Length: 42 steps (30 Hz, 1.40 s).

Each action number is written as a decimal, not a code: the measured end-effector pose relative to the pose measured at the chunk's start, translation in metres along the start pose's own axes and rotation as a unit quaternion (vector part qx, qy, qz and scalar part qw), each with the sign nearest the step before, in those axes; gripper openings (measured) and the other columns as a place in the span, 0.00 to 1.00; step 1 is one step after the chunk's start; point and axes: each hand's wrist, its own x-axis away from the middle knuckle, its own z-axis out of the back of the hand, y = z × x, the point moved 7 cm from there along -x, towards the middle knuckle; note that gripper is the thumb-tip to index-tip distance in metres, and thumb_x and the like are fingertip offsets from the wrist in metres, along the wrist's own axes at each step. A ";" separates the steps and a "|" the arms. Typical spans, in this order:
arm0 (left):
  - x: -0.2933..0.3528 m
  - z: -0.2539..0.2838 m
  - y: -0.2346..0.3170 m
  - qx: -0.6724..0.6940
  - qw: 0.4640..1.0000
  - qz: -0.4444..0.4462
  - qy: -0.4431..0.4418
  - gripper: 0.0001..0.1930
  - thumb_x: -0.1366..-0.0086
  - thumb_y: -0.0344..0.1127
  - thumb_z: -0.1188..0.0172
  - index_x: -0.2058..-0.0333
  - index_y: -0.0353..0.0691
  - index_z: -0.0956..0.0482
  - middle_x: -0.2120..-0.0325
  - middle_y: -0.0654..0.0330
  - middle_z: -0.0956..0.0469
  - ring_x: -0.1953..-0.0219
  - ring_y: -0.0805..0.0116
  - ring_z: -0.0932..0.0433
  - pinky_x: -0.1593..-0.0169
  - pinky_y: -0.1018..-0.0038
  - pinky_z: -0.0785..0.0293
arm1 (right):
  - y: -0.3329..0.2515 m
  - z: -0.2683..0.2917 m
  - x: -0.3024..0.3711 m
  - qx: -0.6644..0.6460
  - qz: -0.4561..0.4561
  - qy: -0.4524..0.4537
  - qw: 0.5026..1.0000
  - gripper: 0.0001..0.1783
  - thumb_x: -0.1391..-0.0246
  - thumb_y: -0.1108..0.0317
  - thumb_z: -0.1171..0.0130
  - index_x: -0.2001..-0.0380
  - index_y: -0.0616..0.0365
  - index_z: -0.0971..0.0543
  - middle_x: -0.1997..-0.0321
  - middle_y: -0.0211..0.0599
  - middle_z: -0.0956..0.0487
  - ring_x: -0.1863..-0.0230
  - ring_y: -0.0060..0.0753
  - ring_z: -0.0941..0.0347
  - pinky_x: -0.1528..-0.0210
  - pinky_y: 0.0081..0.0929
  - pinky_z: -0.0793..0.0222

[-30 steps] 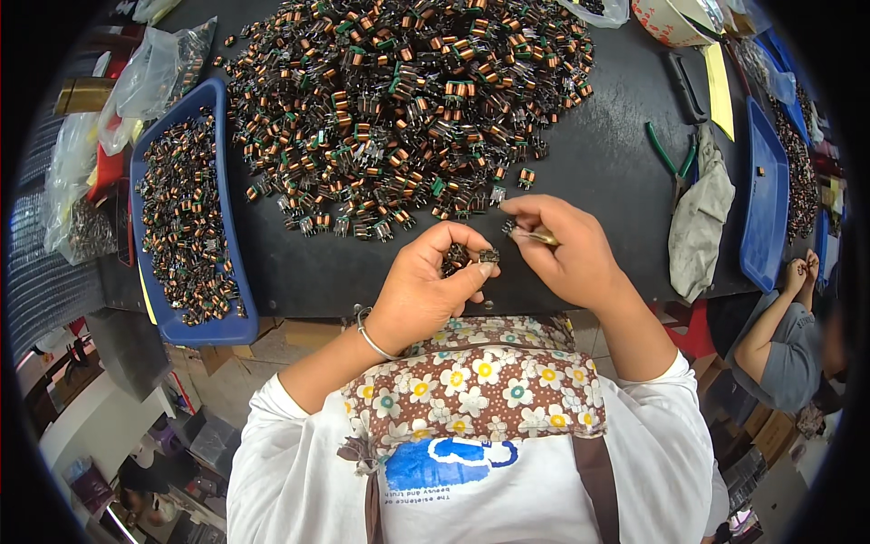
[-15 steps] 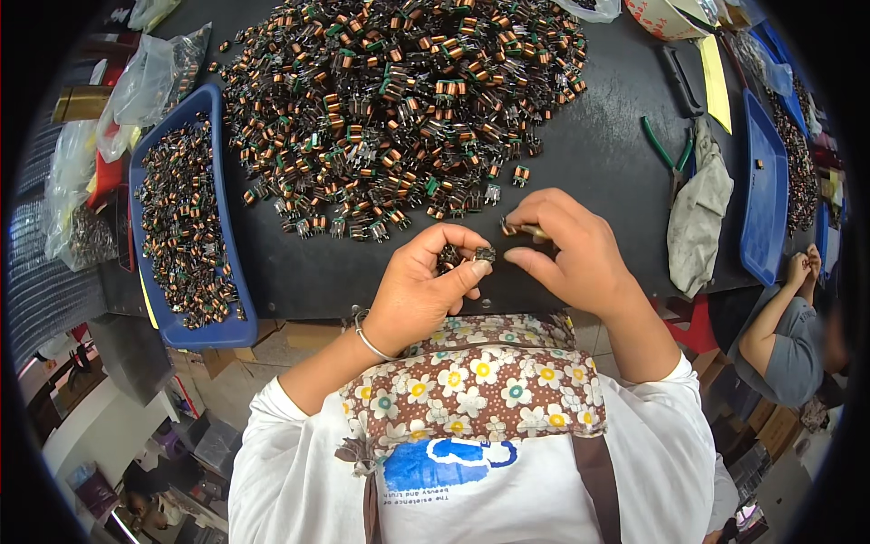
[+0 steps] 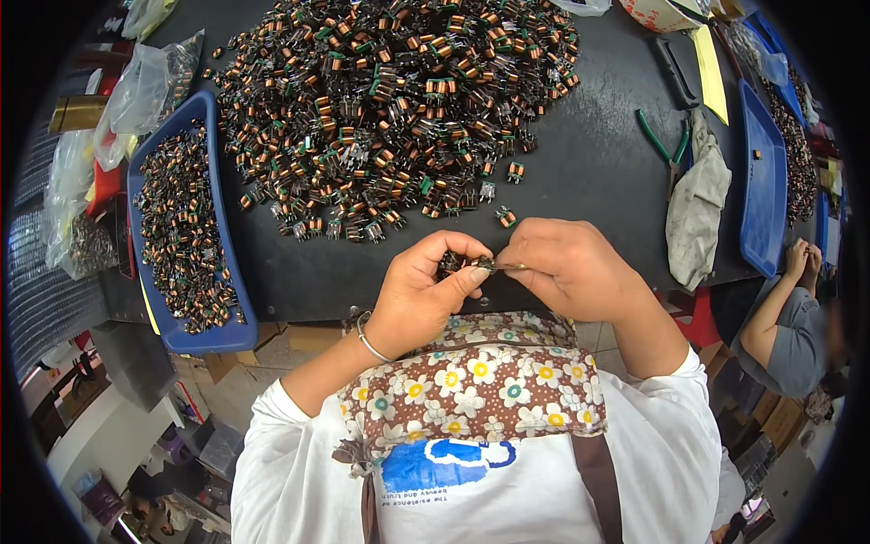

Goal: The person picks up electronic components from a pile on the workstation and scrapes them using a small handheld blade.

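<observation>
My left hand [image 3: 426,279] is closed around several small copper-wound coils [image 3: 450,264], most of them hidden by the fingers. One dark coil part [image 3: 482,264] is pinched between its thumb and index finger. Close against it, my right hand [image 3: 566,270] has its fingers pressed together on a thin metal tool [image 3: 509,267], whose tip meets the pinched part. Most of that tool is hidden, so its exact kind is unclear. Just beyond my right fingers, a single coil [image 3: 505,216] lies on the black table.
A big heap of coils [image 3: 390,109] covers the far middle of the table [image 3: 603,163]. At left stands a blue tray [image 3: 213,340] of coils. Green-handled pliers [image 3: 668,145], a grey cloth [image 3: 700,213] and another blue tray [image 3: 761,190] are at right, near another person's hands [image 3: 803,263].
The coil at my right fingertips has been let go onto the table. My right hand has come down and left, bringing the metal tool to the part in my left hand.
</observation>
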 end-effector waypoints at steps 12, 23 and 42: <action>-0.001 -0.002 -0.007 0.139 0.987 0.061 -0.052 0.10 0.36 0.32 0.47 0.57 0.37 0.28 0.69 0.58 0.25 0.74 0.76 0.27 0.76 0.84 0.33 | 0.005 -0.001 -0.001 -0.045 0.019 0.035 0.998 0.07 0.60 0.79 0.43 0.72 0.61 0.24 0.73 0.38 0.26 0.73 0.40 0.28 0.72 0.30 0.33; -0.003 -0.004 -0.004 0.213 0.973 0.028 -0.088 0.10 0.36 0.31 0.48 0.58 0.36 0.26 0.70 0.56 0.26 0.81 0.75 0.33 0.80 0.82 0.39 | 0.003 0.004 -0.002 0.006 0.053 0.101 0.993 0.09 0.62 0.80 0.42 0.72 0.61 0.24 0.74 0.38 0.25 0.73 0.39 0.27 0.72 0.30 0.31; -0.002 -0.001 -0.005 0.250 0.966 0.045 -0.042 0.10 0.38 0.32 0.44 0.60 0.35 0.28 0.69 0.56 0.25 0.80 0.76 0.33 0.80 0.84 0.42 | -0.006 -0.003 0.004 0.057 0.011 0.102 0.993 0.07 0.60 0.75 0.39 0.73 0.57 0.25 0.73 0.36 0.26 0.71 0.42 0.26 0.67 0.34 0.29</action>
